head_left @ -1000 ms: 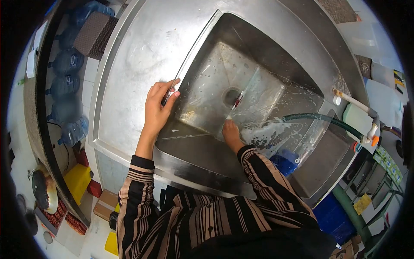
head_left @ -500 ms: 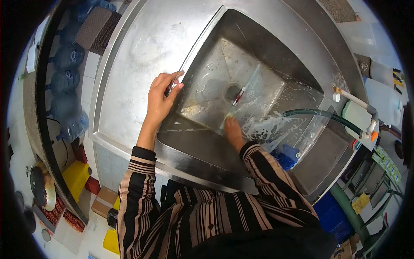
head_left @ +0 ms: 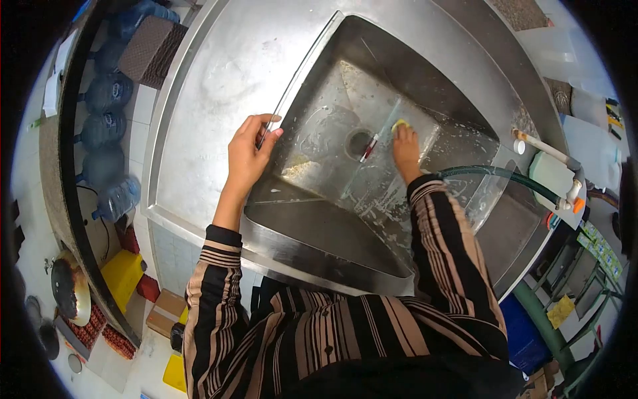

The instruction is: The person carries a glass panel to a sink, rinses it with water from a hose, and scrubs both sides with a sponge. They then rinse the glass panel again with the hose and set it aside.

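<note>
Holding a clear pane (head_left: 300, 76) at the sink's (head_left: 312, 236) left edge, a yellow sponge (head_left: 400, 124) to the right.
The left hand (head_left: 250, 154) pinches the pane's rim, thumb against bent fingers; a red-and-white piece (head_left: 369, 148) slants beside the drain (head_left: 357, 141); the right hand's (head_left: 406, 150) extended fingers cover the sponge, its contact with the pane unclear.

Most of the yellow sponge (head_left: 400, 124) is lost to me under the right hand (head_left: 406, 147), and the right sleeve (head_left: 448, 233) covers the green hose's (head_left: 508, 177) end. The left hand (head_left: 250, 151) masks part of the clear pane's (head_left: 307, 66) edge; the red-and-white label (head_left: 369, 148) is too small to read.
</note>
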The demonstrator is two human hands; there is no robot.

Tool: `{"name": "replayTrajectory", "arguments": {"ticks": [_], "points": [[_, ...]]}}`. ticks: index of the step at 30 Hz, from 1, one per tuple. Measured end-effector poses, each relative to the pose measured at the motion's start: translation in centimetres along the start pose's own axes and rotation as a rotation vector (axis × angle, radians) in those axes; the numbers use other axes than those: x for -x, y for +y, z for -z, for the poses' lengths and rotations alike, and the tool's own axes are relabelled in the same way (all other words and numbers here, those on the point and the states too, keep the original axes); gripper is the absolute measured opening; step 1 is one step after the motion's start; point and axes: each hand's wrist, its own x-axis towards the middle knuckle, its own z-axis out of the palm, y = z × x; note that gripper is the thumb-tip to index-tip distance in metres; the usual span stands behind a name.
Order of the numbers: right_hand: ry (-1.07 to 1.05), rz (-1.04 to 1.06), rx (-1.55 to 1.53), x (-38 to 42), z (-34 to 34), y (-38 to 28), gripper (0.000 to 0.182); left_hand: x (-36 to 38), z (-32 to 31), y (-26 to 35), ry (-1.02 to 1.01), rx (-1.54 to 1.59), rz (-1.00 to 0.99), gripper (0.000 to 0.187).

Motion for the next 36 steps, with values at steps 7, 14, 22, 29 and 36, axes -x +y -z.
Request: {"name": "replayTrajectory", "arguments": {"ticks": [7,14,22,29,36], "points": [[-0.374,-0.132,-0.521,11.6,-0.5,-14.3,0.025,-0.2,-0.5,-0.2,0.033,-0.024,0.031,0.015],[-0.408,-0.037,-0.197,13.1,7.9,-7.2,0.014,-0.4,-0.5,-0.6,0.008,-0.014,-0.005,0.017],[0.232,-0.868,-0.039,11.7,23.4,6.8,0.036,-0.6,-0.8,0.0,0.076,-0.199,-0.092,0.023],[0.33,-1.301,-0.555,15.1,19.2,7.4,0.052,-0.9,-1.0,0.9,0.138,-0.469,-0.153,0.031],[0.41,-1.241,-0.756,14.7,18.2,7.2,0.041,-0.7,-0.9,0.3,0.143,-0.332,-0.146,0.03]]}}
